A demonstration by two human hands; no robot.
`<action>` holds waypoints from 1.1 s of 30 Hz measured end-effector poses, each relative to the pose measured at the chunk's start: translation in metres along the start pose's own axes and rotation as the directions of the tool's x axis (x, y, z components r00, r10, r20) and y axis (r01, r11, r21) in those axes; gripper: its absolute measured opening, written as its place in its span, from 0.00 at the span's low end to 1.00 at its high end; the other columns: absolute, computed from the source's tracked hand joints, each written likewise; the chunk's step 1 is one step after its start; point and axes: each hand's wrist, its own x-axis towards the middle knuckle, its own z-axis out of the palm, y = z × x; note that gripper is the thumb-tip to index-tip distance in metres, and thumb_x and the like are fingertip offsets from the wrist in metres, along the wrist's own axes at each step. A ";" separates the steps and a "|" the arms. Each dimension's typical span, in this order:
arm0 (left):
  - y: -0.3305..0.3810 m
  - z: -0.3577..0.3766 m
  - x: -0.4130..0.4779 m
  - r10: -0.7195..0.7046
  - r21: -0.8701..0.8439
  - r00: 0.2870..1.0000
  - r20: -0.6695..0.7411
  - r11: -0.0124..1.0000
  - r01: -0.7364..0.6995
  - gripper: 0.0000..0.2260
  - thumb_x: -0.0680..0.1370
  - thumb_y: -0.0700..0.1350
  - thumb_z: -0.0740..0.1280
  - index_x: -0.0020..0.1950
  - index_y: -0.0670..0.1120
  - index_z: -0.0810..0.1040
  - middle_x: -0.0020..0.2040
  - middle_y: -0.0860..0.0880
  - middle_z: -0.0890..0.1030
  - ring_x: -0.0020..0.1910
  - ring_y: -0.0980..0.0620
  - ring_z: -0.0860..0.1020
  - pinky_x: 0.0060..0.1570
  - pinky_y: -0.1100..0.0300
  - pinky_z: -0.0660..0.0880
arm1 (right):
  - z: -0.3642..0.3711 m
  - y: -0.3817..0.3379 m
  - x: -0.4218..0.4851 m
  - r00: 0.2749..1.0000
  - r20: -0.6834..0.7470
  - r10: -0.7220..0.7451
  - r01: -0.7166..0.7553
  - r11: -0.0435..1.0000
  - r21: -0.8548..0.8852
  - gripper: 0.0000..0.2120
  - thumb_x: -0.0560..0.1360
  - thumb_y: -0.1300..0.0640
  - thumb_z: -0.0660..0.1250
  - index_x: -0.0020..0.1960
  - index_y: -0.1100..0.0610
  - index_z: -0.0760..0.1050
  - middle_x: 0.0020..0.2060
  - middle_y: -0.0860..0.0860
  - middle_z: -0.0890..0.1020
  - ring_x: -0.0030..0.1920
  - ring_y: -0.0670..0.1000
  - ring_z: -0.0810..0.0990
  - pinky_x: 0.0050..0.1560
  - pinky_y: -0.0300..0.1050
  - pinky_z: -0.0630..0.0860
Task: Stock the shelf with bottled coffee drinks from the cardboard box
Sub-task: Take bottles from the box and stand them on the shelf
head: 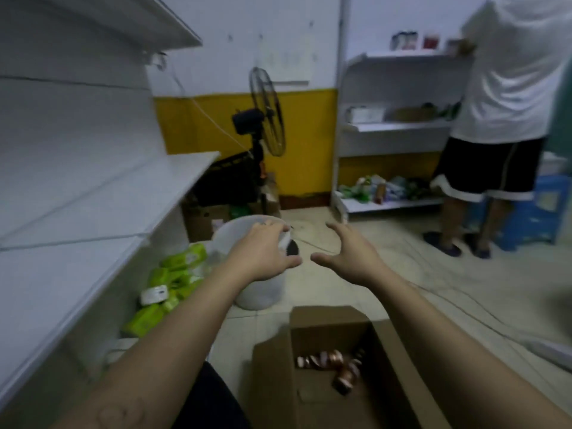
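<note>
An open cardboard box (pixel 399 360) stands on the floor at the bottom centre. Several brown bottled coffee drinks (pixel 335 365) lie inside it on the bottom. White shelves (pixel 102 209) run along the left side, bare where I can see them. My left hand (pixel 263 252) and my right hand (pixel 349 252) are stretched out in front of me above the floor, well beyond the box. Both hands hold nothing and their fingers are spread. The picture is blurred.
A white bucket (pixel 257 292) stands under my left hand. Green packets (pixel 173 274) lie by the shelf foot. A black floor fan (pixel 263 125) stands at the back. A person in white shirt and black shorts (pixel 501 119) stands at a second shelf unit (pixel 396 128) on the right.
</note>
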 end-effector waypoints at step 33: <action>-0.049 0.599 0.104 -0.167 -0.003 0.793 0.586 0.978 0.208 0.39 0.69 0.46 0.72 0.76 0.49 0.56 0.73 0.46 0.62 0.70 0.45 0.60 0.63 0.48 0.63 | 0.360 0.406 -0.044 0.303 0.573 0.762 -0.950 0.193 0.245 0.35 0.68 0.46 0.75 0.70 0.54 0.67 0.64 0.52 0.77 0.60 0.54 0.77 0.58 0.46 0.73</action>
